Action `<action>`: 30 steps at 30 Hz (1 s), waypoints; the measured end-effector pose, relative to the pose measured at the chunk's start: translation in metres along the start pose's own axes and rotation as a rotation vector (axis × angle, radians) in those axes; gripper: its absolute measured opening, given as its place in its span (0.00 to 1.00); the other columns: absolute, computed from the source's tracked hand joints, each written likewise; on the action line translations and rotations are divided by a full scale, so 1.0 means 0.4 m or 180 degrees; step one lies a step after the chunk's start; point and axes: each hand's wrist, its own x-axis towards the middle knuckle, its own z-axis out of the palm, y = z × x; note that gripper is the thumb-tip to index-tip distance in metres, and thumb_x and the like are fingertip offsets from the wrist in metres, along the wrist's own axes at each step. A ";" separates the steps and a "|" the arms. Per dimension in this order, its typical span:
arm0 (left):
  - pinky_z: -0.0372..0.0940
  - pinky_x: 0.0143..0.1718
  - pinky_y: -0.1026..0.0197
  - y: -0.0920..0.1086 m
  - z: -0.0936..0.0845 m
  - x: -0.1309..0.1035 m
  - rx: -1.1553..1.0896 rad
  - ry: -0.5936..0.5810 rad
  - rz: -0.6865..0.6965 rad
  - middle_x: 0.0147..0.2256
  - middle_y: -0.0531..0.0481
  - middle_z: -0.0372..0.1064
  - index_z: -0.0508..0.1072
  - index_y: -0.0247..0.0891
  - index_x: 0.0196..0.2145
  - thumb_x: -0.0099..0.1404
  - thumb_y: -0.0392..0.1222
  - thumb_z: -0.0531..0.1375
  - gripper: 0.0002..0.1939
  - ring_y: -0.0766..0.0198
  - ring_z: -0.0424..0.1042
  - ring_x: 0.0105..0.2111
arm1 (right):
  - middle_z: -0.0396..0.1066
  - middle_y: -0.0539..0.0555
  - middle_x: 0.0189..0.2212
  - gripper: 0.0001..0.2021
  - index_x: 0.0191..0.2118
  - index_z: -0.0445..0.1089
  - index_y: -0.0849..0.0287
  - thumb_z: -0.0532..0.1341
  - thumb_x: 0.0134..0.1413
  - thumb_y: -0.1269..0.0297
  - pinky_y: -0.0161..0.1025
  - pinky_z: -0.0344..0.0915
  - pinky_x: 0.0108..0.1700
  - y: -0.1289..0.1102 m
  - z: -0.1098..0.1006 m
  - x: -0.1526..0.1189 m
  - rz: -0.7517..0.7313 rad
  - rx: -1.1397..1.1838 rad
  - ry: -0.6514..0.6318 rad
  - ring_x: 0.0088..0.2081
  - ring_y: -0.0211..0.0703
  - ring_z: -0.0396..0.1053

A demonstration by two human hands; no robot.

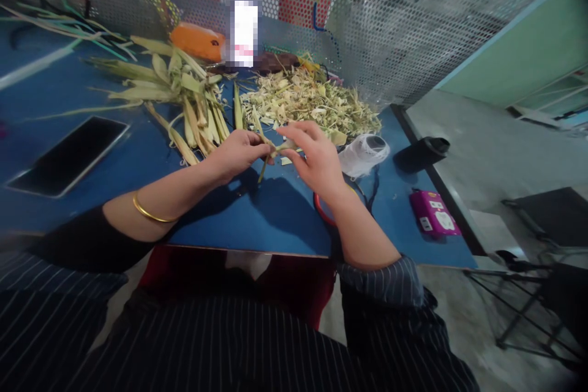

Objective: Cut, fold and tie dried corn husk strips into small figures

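Observation:
Between my two hands, above the blue table, a small piece of corn husk (278,148) is stretched, with a narrow strip hanging below it. My left hand (243,152) pinches one end between thumb and fingers. From the other side my right hand (312,156) has its thumb and fingers closed on the husk, which its fingers partly cover. Whole pale corn husks (188,98) lie in a bundle beyond my left hand. Behind both hands spreads a heap of torn husk scraps (307,101).
Right of my right hand lies a cone of white thread (365,154). Farther right are a black cone (421,154) and a purple packet (434,213). A dark phone (71,156) lies at left. An orange packet (197,41) stands before the perforated metal screen (381,30).

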 end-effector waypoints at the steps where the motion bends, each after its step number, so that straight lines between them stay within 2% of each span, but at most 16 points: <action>1: 0.64 0.37 0.61 0.000 -0.001 0.001 0.0013 -0.0013 0.0004 0.24 0.47 0.75 0.76 0.37 0.19 0.54 0.42 0.62 0.10 0.63 0.70 0.28 | 0.70 0.57 0.46 0.12 0.48 0.71 0.53 0.56 0.61 0.65 0.42 0.63 0.43 0.000 -0.001 0.000 -0.0061 -0.0119 -0.0067 0.43 0.45 0.67; 4: 0.63 0.33 0.61 -0.001 -0.005 0.001 0.0297 -0.0139 0.0175 0.23 0.48 0.74 0.77 0.36 0.20 0.55 0.44 0.62 0.11 0.64 0.68 0.26 | 0.70 0.54 0.35 0.08 0.36 0.73 0.56 0.56 0.61 0.65 0.41 0.62 0.41 0.002 0.005 0.001 -0.0006 -0.0133 -0.0154 0.37 0.43 0.67; 7: 0.59 0.28 0.62 0.000 -0.014 0.001 0.0797 -0.0221 0.0477 0.21 0.50 0.72 0.78 0.36 0.21 0.56 0.46 0.61 0.13 0.66 0.65 0.23 | 0.68 0.51 0.26 0.08 0.29 0.71 0.58 0.59 0.58 0.65 0.38 0.61 0.35 0.015 0.003 0.006 0.0347 0.0449 -0.0221 0.31 0.39 0.65; 9: 0.58 0.27 0.62 0.003 -0.025 0.004 0.0908 -0.0022 0.0548 0.20 0.50 0.70 0.78 0.36 0.21 0.56 0.46 0.62 0.13 0.66 0.64 0.22 | 0.67 0.49 0.23 0.08 0.29 0.71 0.58 0.59 0.57 0.64 0.38 0.61 0.33 0.035 -0.009 0.010 0.0697 0.0732 0.0152 0.27 0.38 0.64; 12: 0.61 0.30 0.61 0.005 -0.044 0.020 0.0431 0.0573 0.0332 0.21 0.48 0.72 0.77 0.36 0.21 0.54 0.44 0.63 0.11 0.64 0.68 0.26 | 0.67 0.49 0.25 0.09 0.34 0.71 0.56 0.55 0.59 0.62 0.39 0.61 0.33 0.077 -0.033 0.016 0.1016 0.0618 0.1272 0.27 0.38 0.64; 13: 0.63 0.32 0.60 0.003 -0.049 0.027 0.0117 0.0717 0.0235 0.23 0.48 0.73 0.77 0.36 0.21 0.54 0.44 0.63 0.10 0.64 0.69 0.28 | 0.68 0.50 0.26 0.09 0.34 0.71 0.56 0.55 0.59 0.62 0.40 0.62 0.33 0.091 -0.038 0.017 0.1011 0.0543 0.1448 0.28 0.39 0.65; 14: 0.64 0.33 0.60 0.000 -0.054 0.035 -0.0240 0.0825 0.0098 0.24 0.47 0.73 0.76 0.36 0.21 0.54 0.43 0.63 0.09 0.63 0.70 0.28 | 0.69 0.50 0.27 0.08 0.35 0.72 0.56 0.56 0.59 0.62 0.40 0.62 0.34 0.103 -0.040 0.018 0.0984 0.0466 0.1454 0.28 0.40 0.65; 17: 0.65 0.35 0.59 -0.012 -0.060 0.055 -0.1045 0.1023 -0.0262 0.24 0.48 0.73 0.74 0.37 0.20 0.51 0.40 0.64 0.06 0.64 0.72 0.29 | 0.71 0.52 0.29 0.06 0.33 0.74 0.56 0.59 0.55 0.64 0.42 0.63 0.38 0.130 -0.027 0.017 0.0817 0.0024 0.0941 0.33 0.43 0.67; 22: 0.63 0.31 0.60 -0.027 -0.052 0.059 -0.1038 0.0872 -0.0398 0.26 0.48 0.76 0.74 0.38 0.21 0.51 0.42 0.64 0.07 0.64 0.70 0.27 | 0.71 0.56 0.33 0.08 0.34 0.77 0.56 0.59 0.53 0.69 0.43 0.60 0.38 0.157 0.034 0.015 0.0698 -0.0881 0.0129 0.35 0.45 0.66; 26: 0.59 0.28 0.61 -0.025 -0.042 0.050 -0.0952 0.0671 -0.0528 0.27 0.47 0.76 0.74 0.38 0.20 0.50 0.43 0.65 0.07 0.64 0.70 0.27 | 0.70 0.59 0.34 0.09 0.33 0.76 0.59 0.58 0.54 0.69 0.46 0.59 0.40 0.178 0.071 0.016 0.0634 -0.1214 -0.0161 0.38 0.49 0.65; 30: 0.59 0.29 0.61 -0.022 -0.036 0.045 -0.0746 0.0513 -0.0683 0.29 0.44 0.77 0.75 0.37 0.21 0.50 0.44 0.65 0.08 0.63 0.71 0.29 | 0.70 0.60 0.34 0.09 0.30 0.73 0.60 0.55 0.55 0.69 0.48 0.58 0.42 0.183 0.085 0.015 0.0688 -0.1427 -0.0199 0.39 0.51 0.64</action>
